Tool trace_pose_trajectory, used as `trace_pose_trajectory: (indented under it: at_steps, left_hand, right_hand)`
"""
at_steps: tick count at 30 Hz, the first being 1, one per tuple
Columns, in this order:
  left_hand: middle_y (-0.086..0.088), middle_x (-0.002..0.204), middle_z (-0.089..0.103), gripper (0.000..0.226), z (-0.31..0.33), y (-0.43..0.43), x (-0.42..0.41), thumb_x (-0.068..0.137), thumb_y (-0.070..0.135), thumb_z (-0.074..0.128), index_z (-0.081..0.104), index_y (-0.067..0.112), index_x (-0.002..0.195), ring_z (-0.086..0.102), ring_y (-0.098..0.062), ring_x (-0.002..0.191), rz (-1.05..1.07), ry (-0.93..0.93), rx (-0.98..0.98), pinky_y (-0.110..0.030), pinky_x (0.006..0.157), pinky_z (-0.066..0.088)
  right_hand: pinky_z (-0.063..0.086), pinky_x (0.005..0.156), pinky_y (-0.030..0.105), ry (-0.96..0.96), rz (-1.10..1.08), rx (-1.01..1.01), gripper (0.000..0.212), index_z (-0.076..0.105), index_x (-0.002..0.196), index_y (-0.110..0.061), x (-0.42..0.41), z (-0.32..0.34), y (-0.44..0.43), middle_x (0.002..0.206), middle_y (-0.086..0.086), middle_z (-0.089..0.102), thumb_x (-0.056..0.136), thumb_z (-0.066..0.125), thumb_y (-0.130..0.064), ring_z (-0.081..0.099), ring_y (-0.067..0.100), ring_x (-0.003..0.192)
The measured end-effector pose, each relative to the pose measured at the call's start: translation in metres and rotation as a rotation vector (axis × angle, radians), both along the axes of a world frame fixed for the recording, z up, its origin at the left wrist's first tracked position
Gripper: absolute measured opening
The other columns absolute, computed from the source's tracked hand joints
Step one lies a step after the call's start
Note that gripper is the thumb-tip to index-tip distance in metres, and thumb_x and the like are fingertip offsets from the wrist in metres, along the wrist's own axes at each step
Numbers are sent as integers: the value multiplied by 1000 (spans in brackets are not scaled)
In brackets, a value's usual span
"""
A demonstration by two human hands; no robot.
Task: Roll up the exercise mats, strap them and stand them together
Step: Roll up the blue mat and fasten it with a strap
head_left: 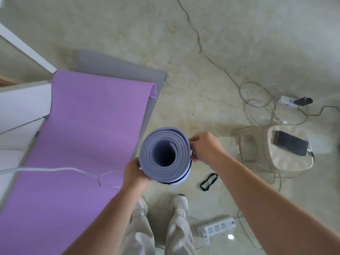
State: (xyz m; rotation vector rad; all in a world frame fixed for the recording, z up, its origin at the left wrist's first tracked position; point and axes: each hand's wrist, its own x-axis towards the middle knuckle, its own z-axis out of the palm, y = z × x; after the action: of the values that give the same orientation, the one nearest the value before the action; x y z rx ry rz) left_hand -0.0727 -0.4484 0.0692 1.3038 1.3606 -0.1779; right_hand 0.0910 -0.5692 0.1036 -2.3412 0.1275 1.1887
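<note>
A rolled blue-grey mat point(164, 154) stands upright, seen end-on from above, with a dark strap around its lower part. My left hand point(135, 173) grips its left side. My right hand point(205, 148) holds its right side, fingers at the strap. A purple mat point(81, 137) lies unrolled on the floor to the left, over a grey mat point(117, 68) whose far end shows beyond it. A loose black strap point(208, 181) lies on the floor just right of the roll.
A stool point(265, 146) with a phone point(291, 145) on it stands at the right. Power strips point(216, 228) and tangled cables point(257, 100) lie on the tiled floor. White furniture point(20, 105) borders the left. A white cord point(55, 170) crosses the purple mat.
</note>
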Motion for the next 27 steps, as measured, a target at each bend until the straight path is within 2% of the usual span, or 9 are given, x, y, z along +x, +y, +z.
trace_pose_trajectory:
  at_steps: [4, 7, 11, 13, 15, 16, 19, 23, 27]
  left_hand:
    - [-8, 60, 56, 21, -3, -5, 7, 64, -4, 65, 54, 11, 56, 47, -24, 65, -2, 13, -8, -40, 60, 38]
    - [-3, 54, 50, 7, 4, -9, 26, 47, 15, 51, 45, 15, 49, 40, -22, 62, -182, -6, 91, -38, 59, 35]
    - [6, 50, 43, 25, 0, -9, 50, 62, 6, 62, 42, 15, 50, 28, -18, 58, -276, -1, 233, -26, 49, 28]
    - [8, 45, 46, 31, -3, -4, 72, 77, 1, 60, 49, 15, 52, 36, -11, 46, -259, -39, 280, -22, 44, 42]
    - [5, 55, 57, 29, -6, 3, 95, 83, 1, 55, 57, 19, 60, 53, -17, 48, -193, -112, 246, -39, 53, 60]
    - [1, 61, 61, 27, -9, 4, 104, 82, 1, 54, 57, 19, 62, 57, -20, 49, -200, -121, 236, -46, 55, 61]
    - [-4, 60, 62, 16, -14, 0, 123, 74, 1, 51, 56, 9, 61, 56, -23, 47, -238, -88, 264, -50, 54, 60]
    - [-8, 58, 57, 13, -28, 0, 144, 69, 0, 47, 57, -1, 60, 52, -22, 46, -220, -150, 261, -54, 56, 60]
    - [-6, 57, 63, 20, -48, 3, 158, 72, 5, 48, 60, 12, 56, 65, -33, 56, -321, -263, 311, -49, 64, 62]
  right_hand:
    - [61, 71, 41, -38, 22, -42, 16, 67, 79, -5, -15, -9, -22, 63, 14, 70, 82, 51, -6, 69, 33, 57]
    - [58, 62, 37, -27, 76, -97, 24, 66, 68, -3, -14, -13, -35, 60, 10, 69, 77, 44, -3, 70, 32, 60]
    - [41, 49, 27, -12, 10, -92, 26, 70, 79, 2, 2, -20, -49, 65, 9, 69, 83, 46, -5, 58, 25, 57]
    - [39, 48, 25, 8, -128, 20, 24, 69, 85, 4, 17, -22, -55, 67, 9, 66, 87, 48, -7, 57, 20, 54]
    - [43, 54, 28, 29, -280, 141, 22, 68, 86, 2, 30, -22, -62, 71, 6, 66, 87, 52, -13, 59, 19, 55]
    - [44, 57, 30, 71, -353, 198, 20, 68, 85, -1, 34, -22, -65, 72, 6, 65, 87, 54, -15, 59, 19, 57]
    - [50, 59, 31, 174, -461, 324, 15, 69, 88, -4, 43, -30, -65, 78, 8, 62, 87, 56, -13, 57, 20, 64]
    - [55, 61, 33, 85, -408, 343, 17, 69, 92, 4, 63, -43, -64, 78, 11, 63, 87, 57, -8, 59, 22, 66]
    - [54, 65, 36, -71, -393, 237, 18, 58, 66, -4, 85, -69, -66, 56, 7, 57, 84, 60, -6, 53, 23, 54]
